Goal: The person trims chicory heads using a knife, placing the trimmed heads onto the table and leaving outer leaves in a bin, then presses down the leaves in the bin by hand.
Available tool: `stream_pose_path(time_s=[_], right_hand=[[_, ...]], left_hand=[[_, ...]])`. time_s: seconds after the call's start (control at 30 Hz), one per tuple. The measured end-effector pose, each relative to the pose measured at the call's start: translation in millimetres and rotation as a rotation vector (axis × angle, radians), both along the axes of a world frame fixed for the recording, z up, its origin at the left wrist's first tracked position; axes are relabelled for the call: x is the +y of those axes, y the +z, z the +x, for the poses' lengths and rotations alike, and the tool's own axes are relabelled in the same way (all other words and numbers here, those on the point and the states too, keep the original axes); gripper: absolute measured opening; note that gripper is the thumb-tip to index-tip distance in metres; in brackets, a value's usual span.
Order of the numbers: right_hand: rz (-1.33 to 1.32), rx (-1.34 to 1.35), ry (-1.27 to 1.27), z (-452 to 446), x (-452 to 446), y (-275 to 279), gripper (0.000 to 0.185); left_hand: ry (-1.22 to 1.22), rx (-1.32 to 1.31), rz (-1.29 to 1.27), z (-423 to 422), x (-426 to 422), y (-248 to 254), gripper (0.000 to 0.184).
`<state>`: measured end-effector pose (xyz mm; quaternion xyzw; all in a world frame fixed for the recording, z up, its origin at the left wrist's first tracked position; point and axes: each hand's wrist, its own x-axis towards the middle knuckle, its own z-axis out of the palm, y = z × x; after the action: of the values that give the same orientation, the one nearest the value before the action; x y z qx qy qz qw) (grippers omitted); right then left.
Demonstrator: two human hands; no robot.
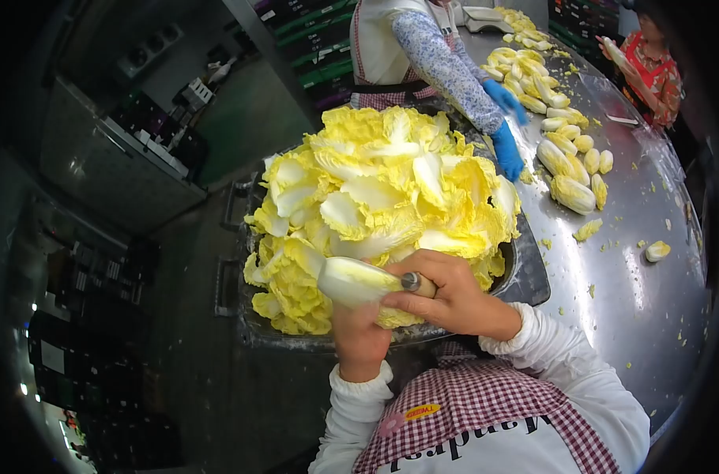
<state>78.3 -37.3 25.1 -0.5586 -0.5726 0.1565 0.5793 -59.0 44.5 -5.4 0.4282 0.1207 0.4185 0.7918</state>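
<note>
A small pale cabbage head (pixel 350 281) is held over a large heap of loose yellow-white cabbage leaves (pixel 375 205). My left hand (pixel 361 336), a little blurred, grips the cabbage from below. Wrapped round the wooden handle of a tool (pixel 420 285) is my right hand (pixel 453 296), its thumb and fingers close against the right end of the cabbage. The tool's metal collar shows, but its blade is hidden. The leaves fill a dark tray (pixel 257 341) in front of my body.
A steel table (pixel 620 292) runs along the right, with several cabbage heads (pixel 573 193) and scraps on it. Across the tray's far side a co-worker's blue-gloved hands (pixel 507 150) reach over the table edge. Another person (pixel 652 75) stands at the table's far right side.
</note>
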Motion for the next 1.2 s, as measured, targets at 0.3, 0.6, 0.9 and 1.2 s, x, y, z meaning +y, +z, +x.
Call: stream_pose_path(time_s=[0.3,0.6,0.9,1.2], right_hand=[[0.139,0.026,0.007,-2,-3,-6,0.027],[0.076,0.037,0.003,6,-10,-4,0.021],[0.062,-0.018,-0.019,12,-18,-12,0.03],[-0.054,0.24,-0.047,21,-8,3,0.025]], left_hand=[[-0.066,-0.08,-0.005,2,-6,1,0.067],[-0.138,-0.009,-0.024,2,-7,7,0.069],[-0.032,0.15,0.036,11,-13,11,0.069],[-0.082,-0.07,-0.048,8,6,3,0.067]])
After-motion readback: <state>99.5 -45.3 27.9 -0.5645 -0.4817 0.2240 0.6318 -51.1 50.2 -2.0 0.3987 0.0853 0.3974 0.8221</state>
